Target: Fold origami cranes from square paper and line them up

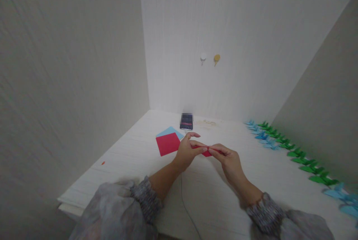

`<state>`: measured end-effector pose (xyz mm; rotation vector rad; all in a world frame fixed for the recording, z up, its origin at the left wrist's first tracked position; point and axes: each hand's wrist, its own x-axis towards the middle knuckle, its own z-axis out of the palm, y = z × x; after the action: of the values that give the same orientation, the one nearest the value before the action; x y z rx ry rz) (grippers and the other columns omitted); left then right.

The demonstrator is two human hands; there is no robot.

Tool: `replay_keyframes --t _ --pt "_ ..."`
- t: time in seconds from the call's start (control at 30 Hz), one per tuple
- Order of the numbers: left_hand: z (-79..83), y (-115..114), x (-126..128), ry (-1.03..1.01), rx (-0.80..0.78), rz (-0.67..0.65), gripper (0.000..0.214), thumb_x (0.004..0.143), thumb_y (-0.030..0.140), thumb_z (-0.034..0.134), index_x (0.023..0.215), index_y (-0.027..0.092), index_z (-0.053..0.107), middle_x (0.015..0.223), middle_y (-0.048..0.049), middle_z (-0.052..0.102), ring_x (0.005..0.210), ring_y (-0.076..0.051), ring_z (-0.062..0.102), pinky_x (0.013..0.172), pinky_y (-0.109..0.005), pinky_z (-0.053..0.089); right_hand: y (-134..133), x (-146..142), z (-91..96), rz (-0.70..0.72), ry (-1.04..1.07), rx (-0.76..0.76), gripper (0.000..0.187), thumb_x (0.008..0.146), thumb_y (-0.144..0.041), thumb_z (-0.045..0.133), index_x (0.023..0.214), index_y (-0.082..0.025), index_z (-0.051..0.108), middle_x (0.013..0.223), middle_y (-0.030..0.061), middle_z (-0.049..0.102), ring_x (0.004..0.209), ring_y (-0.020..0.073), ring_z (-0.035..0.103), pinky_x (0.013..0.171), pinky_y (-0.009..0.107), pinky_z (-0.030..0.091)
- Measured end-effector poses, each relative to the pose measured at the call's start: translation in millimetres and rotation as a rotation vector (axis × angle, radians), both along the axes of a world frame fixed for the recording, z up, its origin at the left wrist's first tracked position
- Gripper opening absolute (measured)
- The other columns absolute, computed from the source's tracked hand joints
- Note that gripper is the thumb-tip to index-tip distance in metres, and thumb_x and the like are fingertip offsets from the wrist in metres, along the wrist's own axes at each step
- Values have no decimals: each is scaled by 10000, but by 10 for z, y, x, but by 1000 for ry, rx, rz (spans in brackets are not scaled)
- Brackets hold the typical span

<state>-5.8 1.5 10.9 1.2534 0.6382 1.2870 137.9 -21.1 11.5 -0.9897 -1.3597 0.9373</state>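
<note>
My left hand (188,151) and my right hand (227,159) meet over the white table (131,158), both pinching a small folded piece of red paper (206,152) between thumb and fingertips. The paper is held just above the tabletop, and the fingers hide most of it. Just left of my left hand lies a flat red paper square (167,144) on top of a light blue sheet (169,131).
A small dark phone (186,121) stands near the back wall. A row of folded green and blue paper figures (282,143) runs along the table's right edge. Two round hooks (209,58) are on the wall. A thin cable (187,206) crosses the near table. A tiny red scrap (103,163) lies left.
</note>
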Motion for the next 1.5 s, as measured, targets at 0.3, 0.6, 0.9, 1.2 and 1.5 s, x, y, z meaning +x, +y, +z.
replay_keyframes --t 0.3,0.6,0.9,1.2,1.5 --pt "31 -5 1 1 1 30 461 542 235 700 879 172 391 690 -47 664 607 -141 603 626 -264 439 -10 22 18 -53 -10 -19 158 655 -325 616 653 -173 657 643 18 640 657 160 552 674 279 410" --pt "-13 24 9 -18 -70 -77 383 541 197 694 811 152 426 686 -46 652 609 -145 603 610 -272 448 14 41 -20 -56 -33 -26 164 667 -321 605 637 -163 641 627 13 617 636 149 532 650 272 396" --pt "-8 55 2 -140 -124 26 422 524 187 705 873 147 471 677 -15 624 599 -118 581 628 -258 436 52 -21 -61 -3 175 -44 277 618 -292 659 857 -196 555 694 -7 601 630 130 551 636 270 434" --pt "-10 45 25 -137 -158 0 374 515 175 700 856 126 554 692 -15 601 621 -105 561 645 -247 425 50 -28 -69 24 -36 -23 188 658 -346 610 705 -164 615 663 21 594 632 146 536 630 271 422" --pt "-99 66 50 -35 -110 -108 280 514 169 693 761 110 574 702 -39 624 638 -120 566 666 -256 427 40 -19 -59 -19 -72 20 210 657 -369 604 716 -168 626 669 24 600 630 146 528 599 257 412"
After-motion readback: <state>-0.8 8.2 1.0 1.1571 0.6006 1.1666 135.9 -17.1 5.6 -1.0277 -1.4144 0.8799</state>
